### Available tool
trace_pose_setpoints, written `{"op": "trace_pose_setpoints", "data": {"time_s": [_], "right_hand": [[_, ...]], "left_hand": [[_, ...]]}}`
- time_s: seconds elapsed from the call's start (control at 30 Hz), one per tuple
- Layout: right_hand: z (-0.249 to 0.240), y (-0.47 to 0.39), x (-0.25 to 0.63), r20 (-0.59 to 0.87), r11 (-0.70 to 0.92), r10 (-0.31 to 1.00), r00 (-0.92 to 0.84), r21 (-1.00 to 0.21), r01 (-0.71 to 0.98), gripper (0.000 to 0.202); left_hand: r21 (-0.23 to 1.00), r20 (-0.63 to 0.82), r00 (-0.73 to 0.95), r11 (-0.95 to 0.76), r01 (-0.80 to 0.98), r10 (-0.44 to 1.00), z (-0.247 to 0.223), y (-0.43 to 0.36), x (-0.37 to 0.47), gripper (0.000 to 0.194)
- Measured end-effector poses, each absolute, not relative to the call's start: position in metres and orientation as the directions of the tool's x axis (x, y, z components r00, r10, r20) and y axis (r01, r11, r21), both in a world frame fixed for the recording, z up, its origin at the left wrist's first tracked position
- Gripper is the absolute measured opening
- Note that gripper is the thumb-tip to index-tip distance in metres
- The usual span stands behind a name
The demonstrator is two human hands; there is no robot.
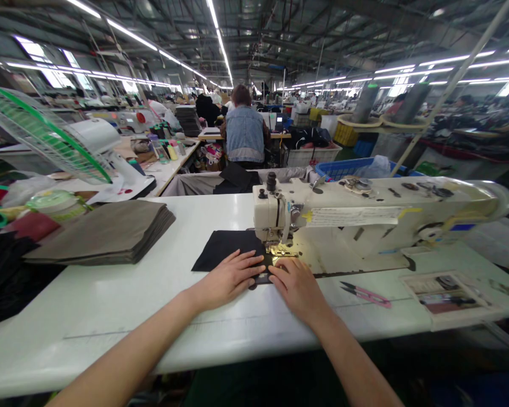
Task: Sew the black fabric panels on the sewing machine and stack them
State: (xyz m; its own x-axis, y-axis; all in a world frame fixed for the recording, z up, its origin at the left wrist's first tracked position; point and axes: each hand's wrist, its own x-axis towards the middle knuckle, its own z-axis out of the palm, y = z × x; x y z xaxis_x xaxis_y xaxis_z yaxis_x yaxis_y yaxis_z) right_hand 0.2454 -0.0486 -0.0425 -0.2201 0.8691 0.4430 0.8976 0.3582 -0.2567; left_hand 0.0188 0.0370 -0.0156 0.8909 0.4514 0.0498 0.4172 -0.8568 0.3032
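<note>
The left hand [232,278] is being held flat with fingers spread, and the dark cloth [223,247] is being pressed beneath its fingertips, lying mostly beyond it, at the needle end of the sewing machine [382,192]. The right hand [297,282] is being held, fingers bent, by the cloth's right end; whether anything is being pinched cannot be told. Left of the machine, a brown-grey stack [106,229] is being supported by the worktop [89,305]; before it, pink-handled snips [374,297].
</note>
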Motion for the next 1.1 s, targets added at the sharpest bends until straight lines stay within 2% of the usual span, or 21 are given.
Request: {"op": "trace_pose_setpoints", "data": {"time_s": [0.33, 0.63, 0.77, 1.1], "right_hand": [[-0.038, -0.030, 0.246, 0.395, 0.290, 0.901, -0.178, -0.244, 0.926, 0.020], [-0.054, -0.054, 0.240, 0.460, 0.329, 0.877, -0.139, -0.364, 0.871, 0.027], [-0.061, -0.058, 0.236, 0.485, 0.329, 0.866, -0.118, -0.375, 0.867, 0.033], [-0.060, -0.058, 0.236, 0.479, 0.324, 0.870, -0.115, -0.381, 0.866, 0.032]], "left_hand": [[0.328, 0.070, 0.875, -0.839, 0.433, 0.479, -0.022, 0.084, 0.025, 0.043], [0.320, 0.084, 0.858, -0.829, 0.458, 0.506, -0.023, 0.081, 0.025, 0.044], [0.324, 0.094, 0.859, -0.832, 0.451, 0.502, -0.023, 0.081, 0.024, 0.044], [0.292, 0.082, 0.863, -0.840, 0.458, 0.499, -0.022, 0.082, 0.024, 0.043]]}}
